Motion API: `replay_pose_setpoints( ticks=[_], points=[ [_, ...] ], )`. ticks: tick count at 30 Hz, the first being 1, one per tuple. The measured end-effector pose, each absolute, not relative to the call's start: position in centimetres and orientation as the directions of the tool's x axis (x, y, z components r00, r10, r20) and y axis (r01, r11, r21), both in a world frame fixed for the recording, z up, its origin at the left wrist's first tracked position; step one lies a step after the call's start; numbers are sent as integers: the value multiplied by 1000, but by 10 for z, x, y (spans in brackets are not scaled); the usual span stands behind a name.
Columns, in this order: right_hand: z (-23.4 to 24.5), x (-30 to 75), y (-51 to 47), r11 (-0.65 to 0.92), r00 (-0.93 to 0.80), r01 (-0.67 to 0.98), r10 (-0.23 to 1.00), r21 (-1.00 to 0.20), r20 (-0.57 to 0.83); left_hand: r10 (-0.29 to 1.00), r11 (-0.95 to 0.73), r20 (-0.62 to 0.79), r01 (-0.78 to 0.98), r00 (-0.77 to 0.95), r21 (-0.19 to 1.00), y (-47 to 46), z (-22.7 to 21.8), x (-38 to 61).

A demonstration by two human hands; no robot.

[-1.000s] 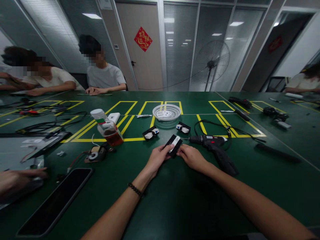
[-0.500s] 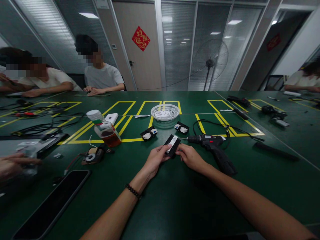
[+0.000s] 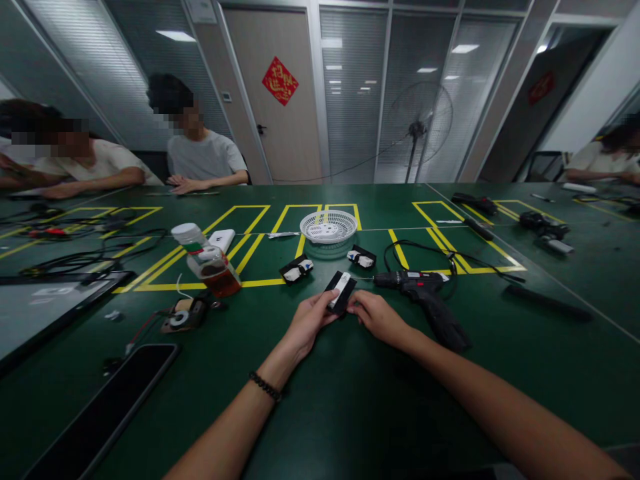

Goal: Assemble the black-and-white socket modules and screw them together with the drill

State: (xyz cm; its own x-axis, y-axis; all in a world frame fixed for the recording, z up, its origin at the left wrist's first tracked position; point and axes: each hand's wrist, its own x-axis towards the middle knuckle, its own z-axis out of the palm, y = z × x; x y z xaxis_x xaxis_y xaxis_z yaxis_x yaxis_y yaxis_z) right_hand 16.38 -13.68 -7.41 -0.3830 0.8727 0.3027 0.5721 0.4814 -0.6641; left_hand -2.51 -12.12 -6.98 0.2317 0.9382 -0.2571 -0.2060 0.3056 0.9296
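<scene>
My left hand is closed on a flat black piece with a white strip on its face, thumb on top. Beside its lower right edge my right hand has its fingertips pinched together. Whatever they hold, if anything, is too small to make out. Two similar black pieces lie beyond: one with a crumpled white part at left, another at right. To the right lies a black cordless drill, its thin bit pointing at the held piece.
A white plastic basket stands farther back. On the left are a bottle of brown liquid, a small wired device and a phone. A cable runs behind the drill. People sit across the table.
Another person's hand at the left edge has gone out of view. My left hand keeps the black piece; my right fingertips have shifted slightly at its edge.
</scene>
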Motion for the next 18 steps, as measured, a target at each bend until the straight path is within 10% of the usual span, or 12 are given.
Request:
replay_pose_setpoints(
  ticks=[18],
  points=[
    [-78,164,-143,573,-469,649,819,-500,331,966,250,-224,-252,131,935,-122,-72,-26]
  ],
)
